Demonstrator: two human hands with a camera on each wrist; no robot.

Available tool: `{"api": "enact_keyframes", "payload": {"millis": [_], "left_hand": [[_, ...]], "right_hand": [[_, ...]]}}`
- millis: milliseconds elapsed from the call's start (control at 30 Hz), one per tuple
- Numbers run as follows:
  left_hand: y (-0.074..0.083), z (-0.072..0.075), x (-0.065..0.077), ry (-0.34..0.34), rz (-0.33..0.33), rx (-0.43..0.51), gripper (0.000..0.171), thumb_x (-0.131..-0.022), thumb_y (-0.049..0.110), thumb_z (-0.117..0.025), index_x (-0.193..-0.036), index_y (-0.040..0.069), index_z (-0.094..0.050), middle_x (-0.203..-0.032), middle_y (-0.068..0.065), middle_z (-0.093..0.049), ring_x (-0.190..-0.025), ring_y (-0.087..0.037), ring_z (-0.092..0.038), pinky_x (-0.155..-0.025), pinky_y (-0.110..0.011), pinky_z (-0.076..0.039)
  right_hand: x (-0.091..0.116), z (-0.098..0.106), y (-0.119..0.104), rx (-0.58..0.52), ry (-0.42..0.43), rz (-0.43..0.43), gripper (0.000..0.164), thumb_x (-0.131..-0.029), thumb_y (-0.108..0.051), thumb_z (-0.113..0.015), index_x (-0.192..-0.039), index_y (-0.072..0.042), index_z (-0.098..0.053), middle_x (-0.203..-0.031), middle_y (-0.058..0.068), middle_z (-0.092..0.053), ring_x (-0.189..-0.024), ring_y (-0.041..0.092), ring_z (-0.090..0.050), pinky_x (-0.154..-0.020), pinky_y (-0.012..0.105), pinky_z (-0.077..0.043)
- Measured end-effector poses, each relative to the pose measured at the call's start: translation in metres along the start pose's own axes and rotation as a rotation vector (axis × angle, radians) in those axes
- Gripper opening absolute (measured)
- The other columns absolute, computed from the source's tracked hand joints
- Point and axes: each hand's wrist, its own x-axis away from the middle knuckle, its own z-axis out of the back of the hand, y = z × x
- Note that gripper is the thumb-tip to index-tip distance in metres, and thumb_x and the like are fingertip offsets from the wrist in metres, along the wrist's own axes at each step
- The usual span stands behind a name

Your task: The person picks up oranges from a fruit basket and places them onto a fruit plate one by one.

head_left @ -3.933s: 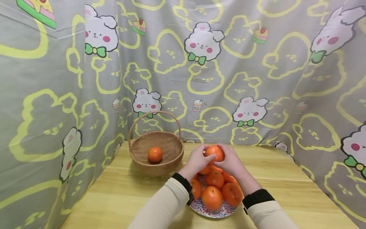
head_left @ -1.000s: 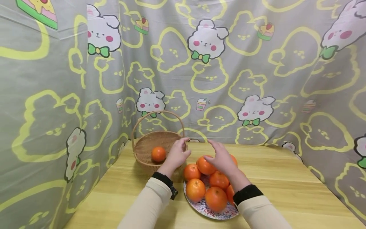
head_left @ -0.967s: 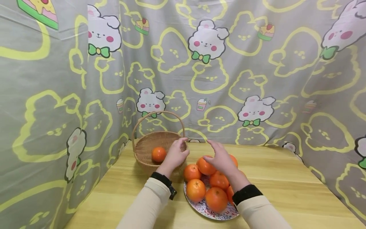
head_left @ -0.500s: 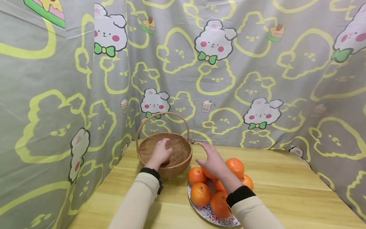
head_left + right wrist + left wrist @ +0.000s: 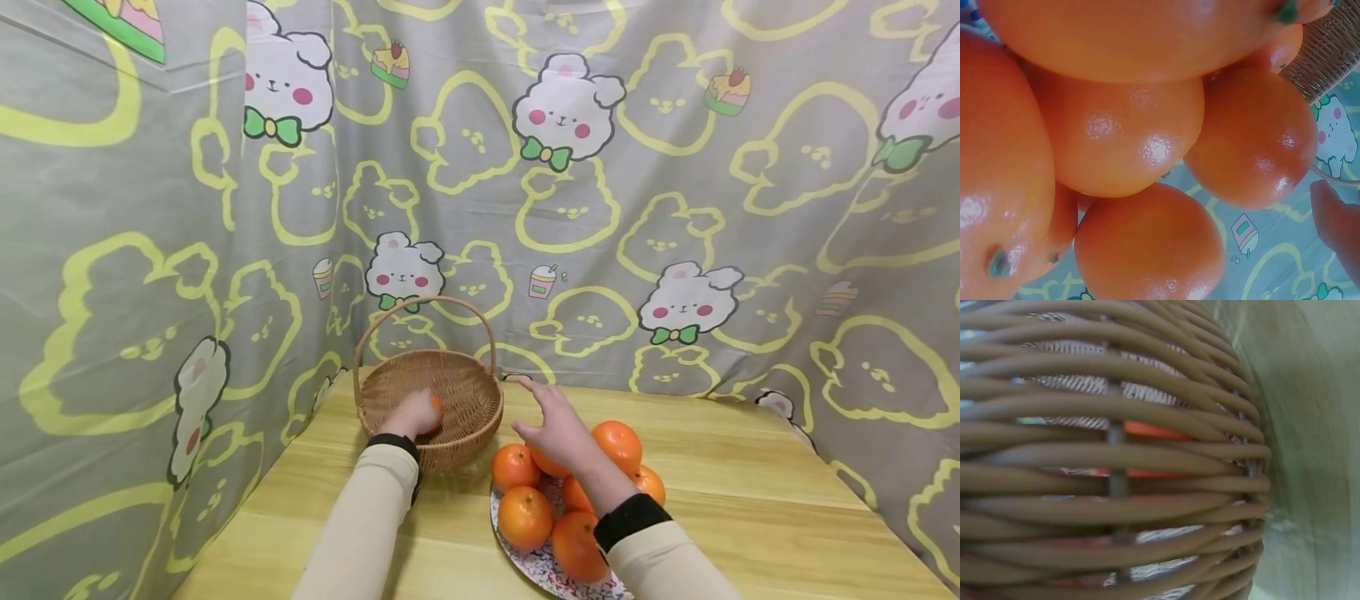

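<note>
In the head view my left hand (image 5: pixel 418 413) is down inside the wicker basket (image 5: pixel 468 429), its fingers curled around an orange (image 5: pixel 436 403). Most of that fruit is hidden behind the hand. Through the weave in the left wrist view, orange patches show between the basket strands (image 5: pixel 1085 456). My right hand (image 5: pixel 558 425) hovers above the plate (image 5: pixel 525 565) with thumb and fingers spread, holding nothing. Several oranges (image 5: pixel 525 517) lie on the plate, partly covered by the right forearm. One fingertip (image 5: pixel 1338 219) appears at the right edge of the right wrist view.
The basket's tall handle (image 5: pixel 431 300) arches over its opening. Both stand on a wooden table (image 5: pixel 750 500), basket at back left, plate towards the front. A patterned curtain (image 5: pixel 480 208) encloses the table at the back and sides.
My left hand has moved left and down from beside the basket onto the orange inside it. The right hand has shifted slightly left and stays spread. Earlier, both hands held an orange above the plate.
</note>
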Motion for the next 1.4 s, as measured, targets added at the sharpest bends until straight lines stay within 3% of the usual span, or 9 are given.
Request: {"api": "enact_keyframes", "payload": {"millis": [200,400,467,633,700,833,1000,1133,1400], "left_hand": [[0.0,-0.003,0.001,-0.136,0.068,-0.074,0.063,-0.083,0.009,-0.054,-0.139,-0.004,-0.03,-0.143,-0.026,-0.026,-0.134,-0.037,-0.022,-0.105,-0.046,-0.026],[0.004,-0.004,0.004,-0.084,0.134,-0.103,0.067,-0.082,0.015,-0.059,-0.142,0.005,-0.03,-0.138,-0.025,-0.03,-0.12,-0.043,-0.038,-0.094,-0.05,-0.037],[0.005,-0.005,0.005,-0.053,0.144,-0.128,0.055,-0.082,0.017,-0.059,-0.133,0.004,-0.045,-0.134,-0.025,-0.032,-0.116,-0.043,-0.038,-0.09,-0.051,-0.039],[0.007,-0.005,0.007,-0.007,0.137,-0.17,0.041,-0.082,0.021,-0.06,-0.119,0.002,-0.058,-0.129,-0.025,-0.035,-0.115,-0.044,-0.037,-0.087,-0.052,-0.04],[0.007,-0.005,0.006,-0.001,0.111,-0.161,0.05,-0.083,0.02,-0.06,-0.128,0.003,-0.049,-0.129,-0.024,-0.04,-0.116,-0.042,-0.04,-0.09,-0.051,-0.039],[0.009,-0.007,0.007,-0.007,0.067,-0.158,0.055,-0.081,0.018,-0.062,-0.132,0.006,-0.045,-0.128,-0.021,-0.045,-0.113,-0.038,-0.046,-0.089,-0.048,-0.041],[0.013,-0.008,0.01,-0.044,0.076,-0.164,0.055,-0.076,0.016,-0.068,-0.128,0.01,-0.05,-0.121,-0.022,-0.043,-0.095,-0.033,-0.052,-0.075,-0.044,-0.045],[0.016,-0.008,0.012,-0.079,0.069,-0.142,0.063,-0.072,0.017,-0.074,-0.128,0.008,-0.046,-0.109,-0.019,-0.053,-0.087,-0.029,-0.055,-0.071,-0.041,-0.046],[0.018,-0.009,0.016,-0.132,0.074,-0.165,0.076,-0.073,0.026,-0.074,-0.137,0.008,-0.039,-0.125,-0.019,-0.051,-0.114,-0.035,-0.048,-0.09,-0.044,-0.042]], "right_hand": [[0.001,-0.002,0.003,0.011,0.008,0.009,0.067,-0.08,-0.018,-0.071,-0.138,-0.014,-0.039,-0.13,0.016,-0.042,-0.121,0.031,-0.04,-0.096,0.048,-0.037],[0.004,-0.002,0.003,0.013,0.001,0.008,0.067,-0.08,-0.016,-0.071,-0.138,-0.01,-0.038,-0.13,0.019,-0.041,-0.117,0.032,-0.044,-0.091,0.046,-0.042],[0.004,-0.002,0.003,0.013,-0.001,0.008,0.067,-0.08,-0.016,-0.071,-0.138,-0.01,-0.038,-0.129,0.02,-0.042,-0.111,0.031,-0.046,-0.086,0.044,-0.044],[0.005,-0.002,0.002,-0.003,-0.007,-0.017,0.066,-0.08,-0.016,-0.071,-0.138,-0.011,-0.039,-0.122,0.017,-0.045,-0.103,0.029,-0.048,-0.072,0.034,-0.047],[0.005,-0.003,0.002,-0.007,-0.01,-0.024,0.066,-0.08,-0.017,-0.071,-0.137,-0.012,-0.039,-0.12,0.016,-0.045,-0.103,0.028,-0.048,-0.07,0.032,-0.046],[0.005,-0.005,0.002,-0.013,-0.013,-0.012,0.065,-0.08,-0.017,-0.071,-0.137,-0.012,-0.04,-0.118,0.016,-0.046,-0.105,0.03,-0.048,-0.075,0.035,-0.047],[0.006,-0.008,0.004,-0.016,-0.026,-0.016,0.065,-0.08,-0.018,-0.07,-0.137,-0.011,-0.04,-0.121,0.016,-0.046,-0.108,0.03,-0.049,-0.08,0.039,-0.047],[0.007,-0.011,0.007,-0.009,-0.032,-0.018,0.064,-0.081,-0.019,-0.07,-0.137,-0.011,-0.04,-0.123,0.016,-0.045,-0.109,0.03,-0.049,-0.08,0.04,-0.047],[0.008,-0.015,0.006,-0.013,-0.048,0.001,0.065,-0.08,-0.022,-0.071,-0.136,-0.011,-0.041,-0.125,0.015,-0.046,-0.109,0.031,-0.05,-0.081,0.041,-0.047]]}}
